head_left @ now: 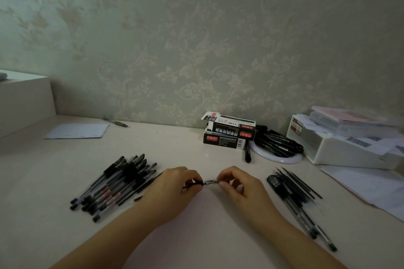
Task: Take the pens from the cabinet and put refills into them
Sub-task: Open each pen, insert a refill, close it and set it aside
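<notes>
While both hands meet at the centre of the pale table [196,150], the left hand [175,183] curls round a dark pen barrel [194,184] & the right hand [235,183] pinches its clear front section [211,182], held just above the tabletop. A pile of capped pens [115,183] lies just left of the left hand; a looser bunch of pens and thin refills [295,190] lies to the right. Behind, near the wall: two stacked black-and-white refill boxes [229,131], more pens on a white ring [276,155], a white plastic organiser [341,144] w/ papers.
</notes>
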The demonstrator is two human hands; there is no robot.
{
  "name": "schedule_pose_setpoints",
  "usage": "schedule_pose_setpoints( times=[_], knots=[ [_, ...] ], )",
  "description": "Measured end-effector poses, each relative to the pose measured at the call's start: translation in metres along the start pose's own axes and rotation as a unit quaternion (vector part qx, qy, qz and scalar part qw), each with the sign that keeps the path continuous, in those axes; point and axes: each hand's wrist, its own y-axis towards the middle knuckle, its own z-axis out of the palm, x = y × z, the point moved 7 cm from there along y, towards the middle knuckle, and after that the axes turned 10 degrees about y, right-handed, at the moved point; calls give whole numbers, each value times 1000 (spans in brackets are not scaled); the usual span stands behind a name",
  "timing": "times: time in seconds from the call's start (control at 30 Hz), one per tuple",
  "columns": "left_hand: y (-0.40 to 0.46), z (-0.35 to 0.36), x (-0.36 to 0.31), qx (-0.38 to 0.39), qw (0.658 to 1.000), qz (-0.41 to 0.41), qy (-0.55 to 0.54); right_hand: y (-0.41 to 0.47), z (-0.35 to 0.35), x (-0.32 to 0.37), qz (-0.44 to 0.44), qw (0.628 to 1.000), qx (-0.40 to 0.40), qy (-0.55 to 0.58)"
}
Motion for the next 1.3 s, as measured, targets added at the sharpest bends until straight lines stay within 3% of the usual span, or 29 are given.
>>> schedule_pose_setpoints(
  times=[0.37, 1.3],
  knots=[
    [-1, -4, -17, -4, 998, 56, 7, 1, 5, -7, 7, 999, 41, 32],
    [-1, -8, -24, -4, 998, 60, 26, 3, 7, -5, -16, 997, 40, 70]
  ],
)
